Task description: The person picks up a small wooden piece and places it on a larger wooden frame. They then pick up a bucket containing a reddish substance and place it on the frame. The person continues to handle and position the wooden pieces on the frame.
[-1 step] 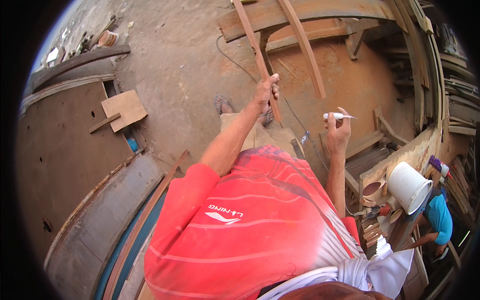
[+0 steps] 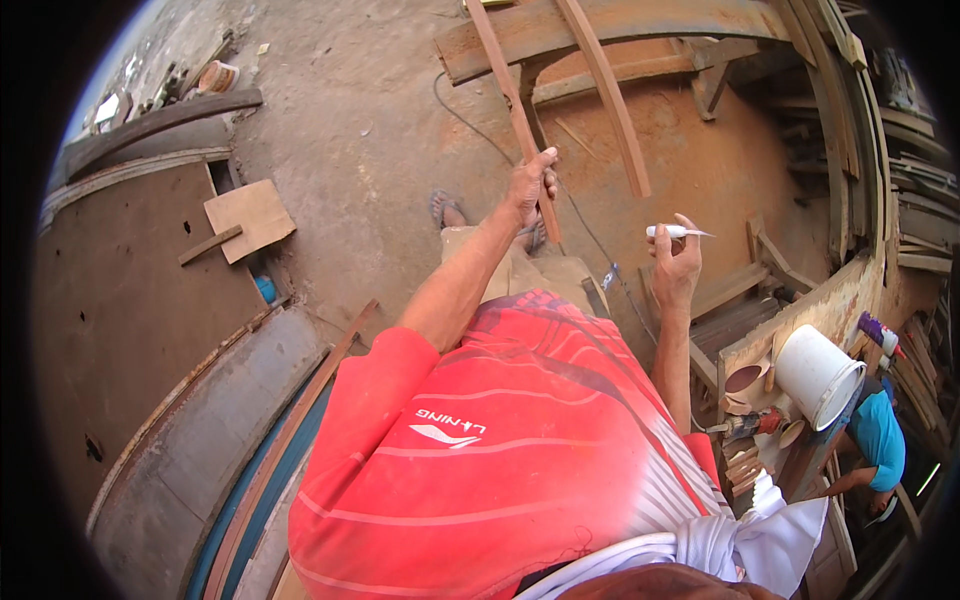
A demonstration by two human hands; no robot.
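My left hand (image 2: 530, 190) is closed around the near part of a long reddish-brown wood strip (image 2: 500, 62). This strip slants away from me and crosses a wooden plank (image 2: 690, 20) at the far side. In my right hand (image 2: 678, 270), held up to the right, is a small white tube (image 2: 668, 232) with a thin pointed tip aimed right. The fingers pinch it from below. Between the hands and farther off, a second wood strip (image 2: 608, 90) lies over the same plank, its near end jutting toward me. Neither hand touches it.
A dark cable (image 2: 597, 235) runs along the ground past my feet. At right, a white bucket (image 2: 805, 370), a power tool (image 2: 755, 422) and a purple bottle (image 2: 880, 330) stand on a bench. Beyond it bends a person in blue (image 2: 880, 440). A large brown board (image 2: 130, 320) lies left.
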